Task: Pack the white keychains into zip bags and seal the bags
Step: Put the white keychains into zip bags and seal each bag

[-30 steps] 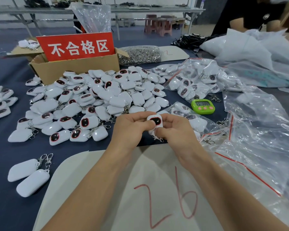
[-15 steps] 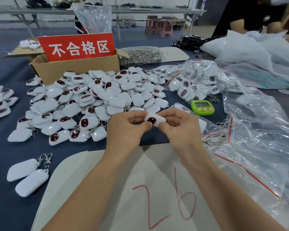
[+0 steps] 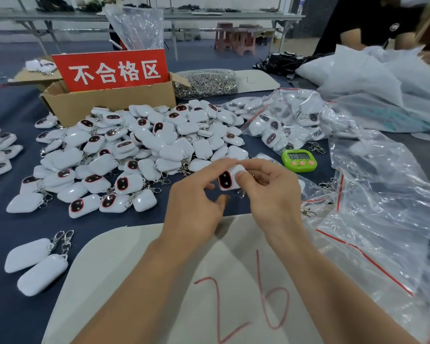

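One keychain (image 3: 225, 181) is all that is in hand, and it hangs on a thin pinch, so a slip looks the likeliest trouble. It would drop onto the bench (image 3: 15, 319) or the white card (image 3: 134, 281) beneath the hands. It could also bounce into the loose pile (image 3: 134, 150) left of and beyond the left hand and be lost among its twins. Neither hand holds a zip bag open. Fishing one from the clear heap (image 3: 382, 207) right of the right hand, single-handed, may loosen the grip or catch the metal clasp on plastic.

The left hand (image 3: 196, 204) has its fingers spread and relaxed and its thumb free. Its forefinger reaches to the keychain's top edge; whether it touches I cannot tell. It holds nothing. The right hand (image 3: 271, 192) has its thumb pressed on the white face and curled fingers behind, pinching the keychain. The keychain's dark window faces the camera, and it sits between the two hands, above the bench.
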`<state>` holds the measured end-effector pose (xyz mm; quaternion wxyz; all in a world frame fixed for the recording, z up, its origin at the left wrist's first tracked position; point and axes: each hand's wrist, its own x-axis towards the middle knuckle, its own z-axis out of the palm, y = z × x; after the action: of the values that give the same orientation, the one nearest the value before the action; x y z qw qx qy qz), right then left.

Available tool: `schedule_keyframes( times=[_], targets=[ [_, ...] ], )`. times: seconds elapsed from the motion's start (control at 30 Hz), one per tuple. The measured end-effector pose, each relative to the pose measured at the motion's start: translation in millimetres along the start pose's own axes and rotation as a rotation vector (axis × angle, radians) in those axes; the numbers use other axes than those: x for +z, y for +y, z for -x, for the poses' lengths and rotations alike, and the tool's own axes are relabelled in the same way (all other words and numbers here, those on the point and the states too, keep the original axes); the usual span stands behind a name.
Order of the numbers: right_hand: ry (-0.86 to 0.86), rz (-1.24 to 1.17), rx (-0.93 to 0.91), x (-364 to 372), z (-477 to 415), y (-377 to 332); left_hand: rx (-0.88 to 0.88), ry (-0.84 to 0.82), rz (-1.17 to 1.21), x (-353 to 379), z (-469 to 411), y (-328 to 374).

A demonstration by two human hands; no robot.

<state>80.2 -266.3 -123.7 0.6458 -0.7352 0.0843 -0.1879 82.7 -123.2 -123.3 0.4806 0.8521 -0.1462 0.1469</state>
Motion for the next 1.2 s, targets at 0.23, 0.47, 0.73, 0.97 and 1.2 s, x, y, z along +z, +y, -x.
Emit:
schedule_keyframes(
  times=[0.23,0.47,0.73,0.97,1.2],
  targets=[
    [-0.13,-0.101,0.086,-1.5,-3.1,-1.9,-0.024,0.051,0.13,1.8,-4.9,4.3],
    [-0.321,0.027,0.037,2.1,5.7,-2.2,-0.199,0.153,0.171,-3.3,-14.3,-8.9],
    [-0.227,0.187,-0.093,-10.7,9.3,-14.6,-0.227,0.081,0.243,1.7,-9.1,-3.5],
    [0.325,0.49,-0.25,-69.5,-9.6,-36.4,-0.024,-0.027,-0.031,30.1,15.4,23.8],
    [0.331,0.735,-0.041,-94.2,-23.9,-36.2,0.195,-0.094,-0.373,72.0,32.3,43.8]
  ],
)
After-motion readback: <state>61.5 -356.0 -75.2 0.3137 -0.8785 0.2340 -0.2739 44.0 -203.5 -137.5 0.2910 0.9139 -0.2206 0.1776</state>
